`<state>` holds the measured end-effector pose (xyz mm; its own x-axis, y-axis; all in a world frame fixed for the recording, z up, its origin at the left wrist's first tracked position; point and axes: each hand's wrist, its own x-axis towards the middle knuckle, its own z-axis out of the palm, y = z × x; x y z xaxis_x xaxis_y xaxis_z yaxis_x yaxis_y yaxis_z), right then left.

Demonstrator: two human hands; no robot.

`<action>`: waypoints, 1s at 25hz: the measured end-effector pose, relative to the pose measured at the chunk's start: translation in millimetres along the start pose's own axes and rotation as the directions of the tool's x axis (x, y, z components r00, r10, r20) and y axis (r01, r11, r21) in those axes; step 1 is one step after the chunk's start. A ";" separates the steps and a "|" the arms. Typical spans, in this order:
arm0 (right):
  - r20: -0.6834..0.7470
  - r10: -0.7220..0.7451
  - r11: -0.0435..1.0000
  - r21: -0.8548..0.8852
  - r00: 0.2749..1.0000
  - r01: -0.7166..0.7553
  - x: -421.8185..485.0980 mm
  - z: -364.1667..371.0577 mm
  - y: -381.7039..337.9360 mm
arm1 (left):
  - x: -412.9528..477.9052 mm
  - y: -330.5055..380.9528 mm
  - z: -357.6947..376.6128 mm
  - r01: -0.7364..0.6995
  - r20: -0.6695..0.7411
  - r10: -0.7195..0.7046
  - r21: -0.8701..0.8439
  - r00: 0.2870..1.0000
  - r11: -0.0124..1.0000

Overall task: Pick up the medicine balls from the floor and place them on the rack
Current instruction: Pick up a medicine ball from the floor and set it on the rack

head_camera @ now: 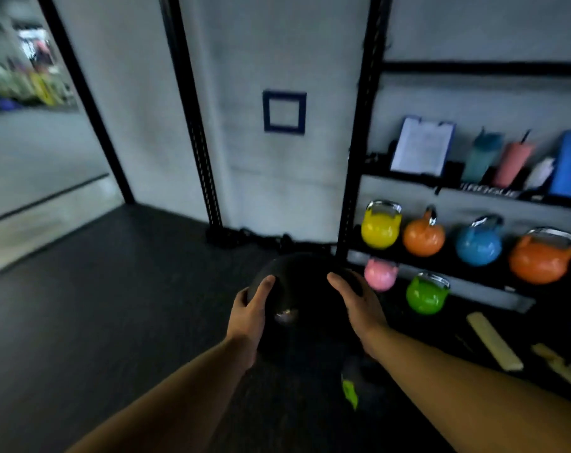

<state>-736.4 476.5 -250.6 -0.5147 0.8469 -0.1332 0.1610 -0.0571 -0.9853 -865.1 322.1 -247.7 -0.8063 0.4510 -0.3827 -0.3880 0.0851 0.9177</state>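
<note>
Head view: my left hand (248, 310) and right hand (359, 305) clasp the black medicine ball (305, 289) from either side, fingers curved around it, over the dark floor (114, 305), near the rack (362, 125) holding kettlebells (380, 228).

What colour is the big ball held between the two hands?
Black: the medicine ball is dark all over, with a small pale mark. The head view shows it.

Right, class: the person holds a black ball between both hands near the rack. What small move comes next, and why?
Probably carry the medicine ball rightward toward the rack: the left hand and right hand grip its sides, and the rack stands just to its right.
</note>
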 end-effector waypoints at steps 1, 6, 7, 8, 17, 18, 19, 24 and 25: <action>-0.026 -0.052 0.998 0.032 0.998 0.053 2.8 -8.7 -37.4 | -6.4 38.5 13.4 -0.068 0.023 0.068 -0.006 0.997 0.998; -0.136 -0.257 0.949 0.150 0.957 0.276 15.1 -72.6 -237.5 | -41.7 230.4 104.6 -0.326 0.172 0.330 -0.054 0.928 0.944; -0.165 -0.305 0.933 0.144 0.938 0.329 24.5 -87.5 -269.6 | -44.6 260.1 126.0 -0.364 0.212 0.371 -0.074 0.904 0.929; -0.193 -0.350 0.916 0.134 0.917 0.378 35.1 -101.2 -296.7 | -44.4 286.6 146.9 -0.398 0.243 0.407 -0.085 0.881 0.913; -0.235 -0.553 0.808 0.082 0.799 0.583 224.7 -214.7 -437.8 | 38.9 436.8 351.7 -0.523 0.371 0.541 -0.156 0.755 0.838; -0.235 -0.560 0.805 0.072 0.794 0.589 248.3 -220.7 -446.1 | 54.4 446.9 369.7 -0.531 0.375 0.549 -0.160 0.747 0.832; -0.238 -0.564 0.804 0.063 0.791 0.592 270.9 -225.5 -452.2 | 70.7 456.1 386.8 -0.542 0.381 0.559 -0.163 0.736 0.825; -0.287 -0.569 0.796 0.045 0.771 0.604 408.3 -239.5 -476.0 | 189.0 503.7 480.1 -0.563 0.411 0.590 -0.199 0.695 0.802; -0.296 -0.574 0.793 0.034 0.764 0.608 434.6 -240.8 -480.5 | 212.9 512.0 496.2 -0.564 0.422 0.590 -0.200 0.689 0.801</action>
<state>-834.8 999.3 190.7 -0.2362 0.8362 0.4950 -0.2140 0.4522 -0.8659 -1013.8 902.6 193.5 -0.5957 0.7356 0.3227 0.0546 -0.3638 0.9299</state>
